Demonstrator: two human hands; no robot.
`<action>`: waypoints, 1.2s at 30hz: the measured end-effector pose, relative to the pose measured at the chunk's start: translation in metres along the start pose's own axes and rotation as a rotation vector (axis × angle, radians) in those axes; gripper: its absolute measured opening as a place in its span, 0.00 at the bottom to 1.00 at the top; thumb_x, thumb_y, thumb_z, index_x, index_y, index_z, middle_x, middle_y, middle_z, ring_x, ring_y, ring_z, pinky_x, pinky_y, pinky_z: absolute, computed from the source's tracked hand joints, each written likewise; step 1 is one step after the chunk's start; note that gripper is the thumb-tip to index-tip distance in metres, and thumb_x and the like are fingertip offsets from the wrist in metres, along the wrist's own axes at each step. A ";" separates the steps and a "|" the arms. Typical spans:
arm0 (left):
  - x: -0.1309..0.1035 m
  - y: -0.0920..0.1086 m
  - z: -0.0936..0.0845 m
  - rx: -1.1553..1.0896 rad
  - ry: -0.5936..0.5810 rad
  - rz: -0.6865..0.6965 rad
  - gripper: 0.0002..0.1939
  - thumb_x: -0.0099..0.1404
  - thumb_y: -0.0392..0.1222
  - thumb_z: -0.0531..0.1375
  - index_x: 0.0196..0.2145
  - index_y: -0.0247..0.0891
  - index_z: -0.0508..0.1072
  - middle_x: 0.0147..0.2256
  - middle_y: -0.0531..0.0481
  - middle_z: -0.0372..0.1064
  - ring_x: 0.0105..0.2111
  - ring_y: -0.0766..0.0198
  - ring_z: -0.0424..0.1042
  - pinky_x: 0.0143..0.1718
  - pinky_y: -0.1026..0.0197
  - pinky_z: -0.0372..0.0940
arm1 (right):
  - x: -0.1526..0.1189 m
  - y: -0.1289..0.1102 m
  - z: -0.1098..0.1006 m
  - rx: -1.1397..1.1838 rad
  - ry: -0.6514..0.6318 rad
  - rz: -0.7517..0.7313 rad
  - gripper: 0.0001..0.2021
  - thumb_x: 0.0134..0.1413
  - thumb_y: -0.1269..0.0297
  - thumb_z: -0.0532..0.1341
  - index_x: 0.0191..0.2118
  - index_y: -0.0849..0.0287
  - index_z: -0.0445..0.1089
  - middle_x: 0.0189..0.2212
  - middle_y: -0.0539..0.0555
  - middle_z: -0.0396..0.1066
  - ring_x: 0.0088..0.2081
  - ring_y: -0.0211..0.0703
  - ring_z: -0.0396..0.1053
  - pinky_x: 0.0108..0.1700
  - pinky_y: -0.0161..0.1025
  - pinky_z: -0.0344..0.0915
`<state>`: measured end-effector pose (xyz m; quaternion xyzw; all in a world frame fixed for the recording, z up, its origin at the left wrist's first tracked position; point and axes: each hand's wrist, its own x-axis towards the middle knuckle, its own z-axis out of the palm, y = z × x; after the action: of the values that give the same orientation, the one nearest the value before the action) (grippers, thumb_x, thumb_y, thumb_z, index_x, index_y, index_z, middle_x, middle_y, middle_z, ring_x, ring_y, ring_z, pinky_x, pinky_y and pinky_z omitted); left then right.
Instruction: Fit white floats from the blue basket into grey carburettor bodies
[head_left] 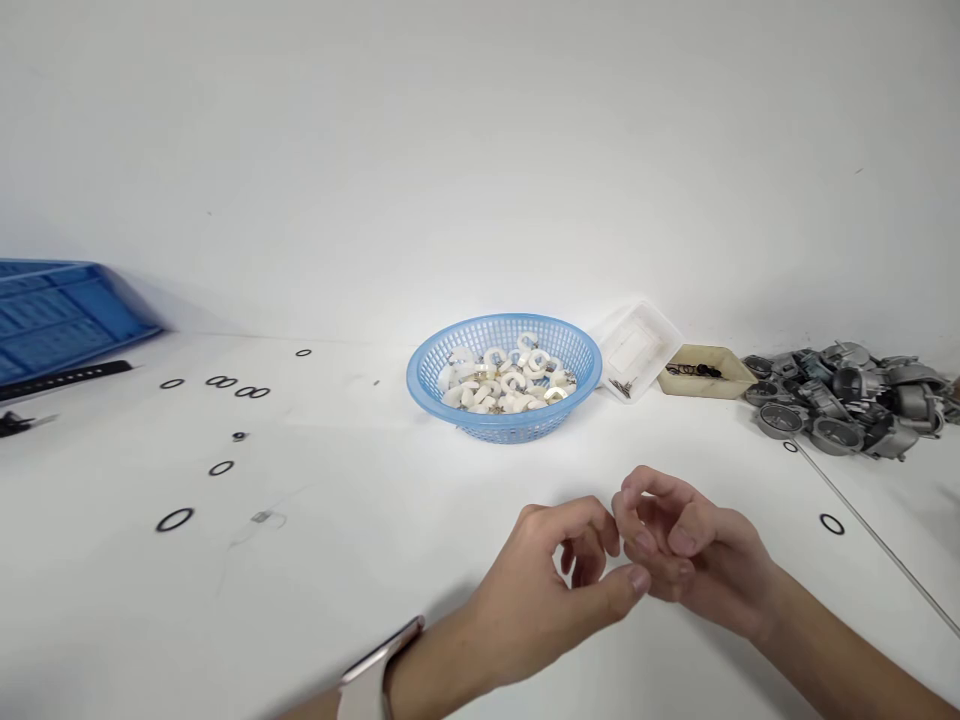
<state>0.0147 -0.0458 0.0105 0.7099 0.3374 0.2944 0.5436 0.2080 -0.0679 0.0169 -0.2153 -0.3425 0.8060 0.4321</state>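
My left hand [544, 585] and my right hand [686, 550] meet fingertip to fingertip low over the white table [360, 560], in front of a blue mesh basket [427, 375] filled with several white ring-shaped parts [506, 380]. The fingers of both hands are curled together. Whether anything small sits between them cannot be made out. A pale watch band [375, 665] wraps my left wrist.
Several black O-rings [174, 519] lie scattered on the left, another O-ring [831, 523] on the right. A blue crate [60, 315] stands far left. Behind the basket are a clear plastic box [637, 350], a beige tray [705, 372] and a heap of grey metal parts [847, 400]. A thin rod [877, 545] runs diagonally.
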 end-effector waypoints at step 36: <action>0.006 -0.002 0.000 -0.101 -0.039 -0.053 0.13 0.57 0.40 0.63 0.24 0.39 0.61 0.22 0.59 0.56 0.24 0.70 0.55 0.25 0.65 0.54 | 0.002 0.001 -0.003 -0.074 0.018 0.021 0.16 0.40 0.72 0.62 0.39 0.60 0.78 0.27 0.47 0.64 0.20 0.27 0.47 0.22 0.30 0.45</action>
<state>0.0180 -0.0412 0.0093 0.6781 0.3302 0.2826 0.5927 0.2081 -0.0661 0.0141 -0.2420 -0.3661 0.7953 0.4182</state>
